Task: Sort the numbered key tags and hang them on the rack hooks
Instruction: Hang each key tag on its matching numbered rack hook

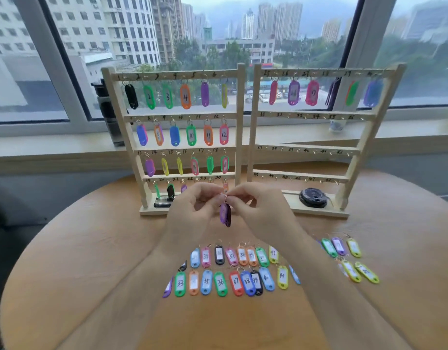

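Tag ring (226, 197) in pinch of left hand (192, 208) and right hand (258, 208), above bare table (104, 238) before rack (239, 117).

A dark bottle (109, 114) and a small cup (337, 126) stand on the windowsill (53, 145) behind the round wooden bench (91, 248).
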